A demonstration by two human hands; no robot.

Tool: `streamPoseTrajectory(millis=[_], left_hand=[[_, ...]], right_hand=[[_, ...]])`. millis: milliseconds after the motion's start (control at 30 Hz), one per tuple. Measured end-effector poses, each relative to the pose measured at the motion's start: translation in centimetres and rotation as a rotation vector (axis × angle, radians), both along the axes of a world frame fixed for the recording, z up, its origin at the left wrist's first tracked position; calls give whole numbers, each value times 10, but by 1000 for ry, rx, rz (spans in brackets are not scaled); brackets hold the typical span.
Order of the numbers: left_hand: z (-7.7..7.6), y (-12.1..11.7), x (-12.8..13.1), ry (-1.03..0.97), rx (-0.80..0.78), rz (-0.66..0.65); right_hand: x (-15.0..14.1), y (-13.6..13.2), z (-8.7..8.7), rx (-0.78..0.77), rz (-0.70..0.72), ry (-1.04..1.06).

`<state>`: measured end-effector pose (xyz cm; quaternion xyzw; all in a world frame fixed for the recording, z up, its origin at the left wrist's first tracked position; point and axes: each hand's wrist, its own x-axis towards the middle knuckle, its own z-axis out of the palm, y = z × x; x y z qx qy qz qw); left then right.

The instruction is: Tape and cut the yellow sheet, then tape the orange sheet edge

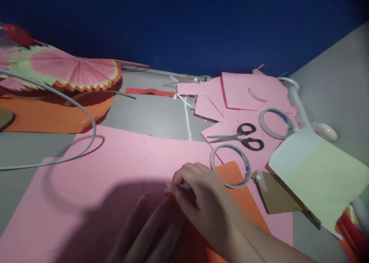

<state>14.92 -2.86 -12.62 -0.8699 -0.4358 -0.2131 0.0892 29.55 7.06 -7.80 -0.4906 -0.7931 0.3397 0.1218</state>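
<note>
My right hand [198, 195] is closed in a pinch on a small white strip, which looks like tape backing, at the edge of an orange paper sheet [245, 197]. My left hand [152, 232] lies in shadow below it, fingers stretched flat on a large pink sheet [115, 167]. A tape roll [230, 165] rests just right of my right hand, partly on the orange sheet.
Black-handled scissors [239, 136] and a second tape roll [275, 122] lie on pink paper scraps [245, 90] at the back right. A pale yellow sheet [319, 174] sits at right, folded paper fans [75, 70] at back left. A white cable [86, 117] curves across the left.
</note>
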Motion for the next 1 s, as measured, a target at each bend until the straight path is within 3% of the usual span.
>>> streamPoseTrajectory(millis=[1000], left_hand=[[2,-2,1,-33,-58,43]], right_hand=[[-1,1,1,28,50,-72]])
